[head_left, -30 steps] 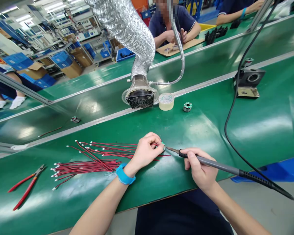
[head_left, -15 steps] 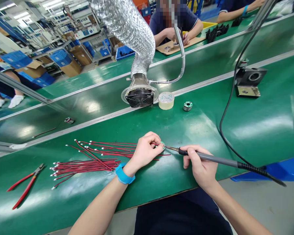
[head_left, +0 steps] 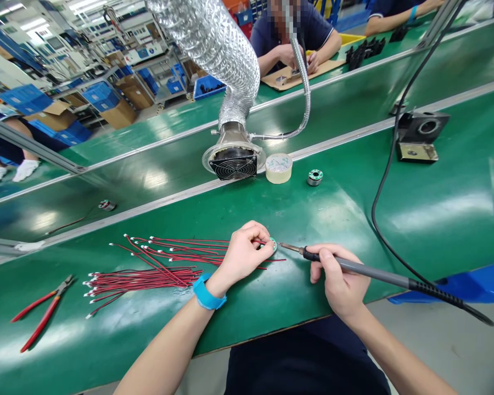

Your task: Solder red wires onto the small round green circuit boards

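My left hand (head_left: pixel 246 251), with a blue band at its wrist, pinches a small round green circuit board (head_left: pixel 274 245) just above the table. Fingers hide most of that board and the red wire end beside it. My right hand (head_left: pixel 346 280) grips a soldering iron (head_left: pixel 372 272) like a pen. Its metal tip points left, close to the board's edge with a slight gap. Under and left of my left hand lie loose red-and-black wires (head_left: pixel 193 250) with white connectors. A denser bundle of the same wires (head_left: pixel 144 278) lies nearer me.
Red-handled cutters (head_left: pixel 47 312) lie at left. Beyond my hands stand a fume duct with a fan (head_left: pixel 234 166), a tape roll (head_left: pixel 279 169) and a round part (head_left: pixel 314 177). The iron's stand (head_left: pixel 422 137) is far right, its cable (head_left: pixel 381 192) curving down. A co-worker (head_left: pixel 292 44) sits opposite.
My right hand has drawn the soldering iron slightly right, its tip backing off the board. My left hand stays put. Round parts on the belt beyond have shifted left.
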Action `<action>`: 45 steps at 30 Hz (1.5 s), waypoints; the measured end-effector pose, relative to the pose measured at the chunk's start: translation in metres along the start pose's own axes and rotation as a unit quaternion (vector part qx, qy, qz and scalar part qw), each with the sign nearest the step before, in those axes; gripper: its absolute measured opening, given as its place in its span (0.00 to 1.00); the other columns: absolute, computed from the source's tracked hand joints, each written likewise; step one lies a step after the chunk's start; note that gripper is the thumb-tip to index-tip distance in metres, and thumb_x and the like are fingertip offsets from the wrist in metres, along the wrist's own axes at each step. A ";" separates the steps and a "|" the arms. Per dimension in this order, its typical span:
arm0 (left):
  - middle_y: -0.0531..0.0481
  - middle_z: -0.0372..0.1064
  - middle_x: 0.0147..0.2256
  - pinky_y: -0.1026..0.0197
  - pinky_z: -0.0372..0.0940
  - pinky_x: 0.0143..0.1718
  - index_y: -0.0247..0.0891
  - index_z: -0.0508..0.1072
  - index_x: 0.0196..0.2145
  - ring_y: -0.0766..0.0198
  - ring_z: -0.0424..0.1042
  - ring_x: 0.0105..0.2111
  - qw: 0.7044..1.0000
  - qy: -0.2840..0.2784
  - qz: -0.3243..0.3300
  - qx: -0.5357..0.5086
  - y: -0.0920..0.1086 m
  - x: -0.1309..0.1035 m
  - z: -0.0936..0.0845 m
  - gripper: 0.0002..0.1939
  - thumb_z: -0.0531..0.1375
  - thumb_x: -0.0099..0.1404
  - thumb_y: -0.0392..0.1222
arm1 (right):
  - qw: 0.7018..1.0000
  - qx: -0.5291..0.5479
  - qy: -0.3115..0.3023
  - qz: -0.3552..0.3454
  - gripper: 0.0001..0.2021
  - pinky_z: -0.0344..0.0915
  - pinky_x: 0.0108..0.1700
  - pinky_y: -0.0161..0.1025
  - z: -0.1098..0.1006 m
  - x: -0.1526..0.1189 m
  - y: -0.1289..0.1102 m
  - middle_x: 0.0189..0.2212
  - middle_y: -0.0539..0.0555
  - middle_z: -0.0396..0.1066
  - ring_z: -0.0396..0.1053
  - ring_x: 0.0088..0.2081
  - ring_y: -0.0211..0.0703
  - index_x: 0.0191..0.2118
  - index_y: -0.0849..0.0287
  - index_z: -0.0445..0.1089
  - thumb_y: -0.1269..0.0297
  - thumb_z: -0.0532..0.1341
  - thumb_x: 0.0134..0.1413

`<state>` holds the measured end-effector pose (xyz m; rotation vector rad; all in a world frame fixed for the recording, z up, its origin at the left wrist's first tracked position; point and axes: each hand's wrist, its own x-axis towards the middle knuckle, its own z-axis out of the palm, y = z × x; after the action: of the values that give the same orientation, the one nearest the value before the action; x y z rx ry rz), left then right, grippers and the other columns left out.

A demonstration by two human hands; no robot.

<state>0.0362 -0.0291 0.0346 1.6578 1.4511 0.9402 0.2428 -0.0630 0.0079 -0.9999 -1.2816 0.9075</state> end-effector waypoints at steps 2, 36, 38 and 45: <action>0.51 0.71 0.35 0.65 0.53 0.25 0.36 0.72 0.23 0.73 0.57 0.24 1.000 0.000 -0.002 0.001 0.001 0.000 0.000 0.08 0.65 0.59 0.35 | 1.000 0.001 -0.005 0.001 0.14 0.66 0.23 0.33 0.000 0.000 0.000 0.17 0.46 0.67 0.66 0.17 0.36 0.40 0.60 0.76 0.59 0.57 0.73; 0.49 0.71 0.33 0.64 0.54 0.25 0.37 0.69 0.22 0.67 0.66 0.30 0.999 0.039 0.018 0.016 0.003 -0.005 0.007 0.10 0.64 0.60 0.35 | 1.000 -0.008 -0.010 -0.027 0.12 0.65 0.25 0.32 0.002 0.003 0.001 0.18 0.45 0.66 0.66 0.18 0.34 0.42 0.60 0.76 0.64 0.56 0.74; 0.49 0.71 0.34 0.64 0.54 0.25 0.37 0.69 0.22 0.67 0.66 0.30 0.999 0.040 0.018 0.016 0.002 -0.005 0.007 0.10 0.64 0.60 0.34 | 0.999 -0.007 -0.014 -0.029 0.11 0.65 0.25 0.32 0.001 0.002 0.001 0.18 0.45 0.66 0.66 0.19 0.34 0.42 0.60 0.76 0.64 0.56 0.74; 0.50 0.71 0.33 0.64 0.55 0.26 0.37 0.69 0.23 0.67 0.66 0.30 0.998 0.043 0.030 0.027 0.002 -0.005 0.007 0.10 0.64 0.60 0.33 | 0.998 -0.017 -0.060 -0.019 0.10 0.65 0.28 0.31 0.002 0.003 0.004 0.19 0.44 0.67 0.67 0.20 0.33 0.43 0.57 0.76 0.64 0.57 0.75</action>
<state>0.0429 -0.0342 0.0326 1.7273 1.5015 1.0247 0.2411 -0.0590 0.0046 -0.9560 -1.4160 0.9297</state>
